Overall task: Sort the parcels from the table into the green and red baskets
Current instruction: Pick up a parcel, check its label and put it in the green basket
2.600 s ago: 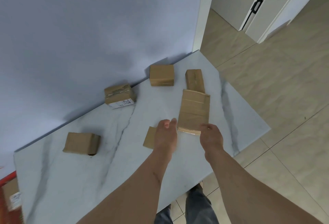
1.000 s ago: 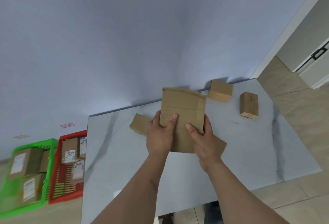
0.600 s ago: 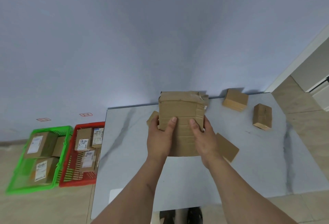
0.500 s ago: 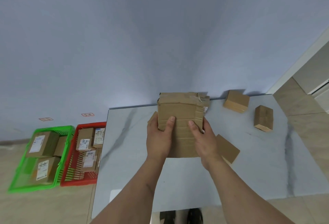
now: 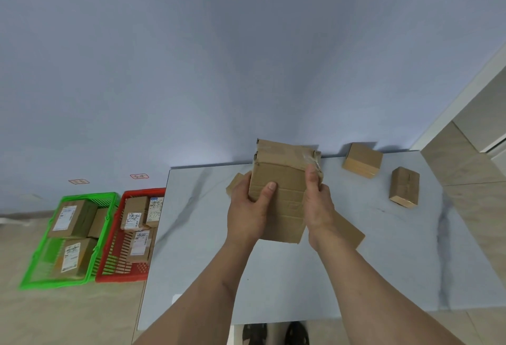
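Green basket: a green plastic mesh basket (image 5: 38,270) stands on the floor at far left, holding brown cardboard parcels with white labels (image 5: 71,218).
Red basket: a red plastic mesh basket (image 5: 113,268) stands touching the green one's right side, next to the table's left edge; it holds labelled cardboard parcels (image 5: 138,213).
Table: a white marble-patterned tabletop (image 5: 383,262) set against a pale blue wall (image 5: 191,57).
Left hand: the left hand (image 5: 247,214) grips the left edge of the held parcel, thumb laid across its near face, fingers curled behind.
Held parcel: a large flat brown cardboard box with clear tape at its top (image 5: 282,180), lifted above the table centre between both hands, near face tilted toward the camera.
Right hand: the right hand (image 5: 319,205) grips the parcel's right edge, thumb pointing up along the side.
Hidden parcels: a small brown box (image 5: 235,184) shows behind the left hand; a flat brown one (image 5: 351,232) lies on the table under the right wrist.
Far parcels: a squat brown cardboard box (image 5: 362,159) rests by the wall; a narrow brown cardboard box (image 5: 404,191) lies apart to its right.
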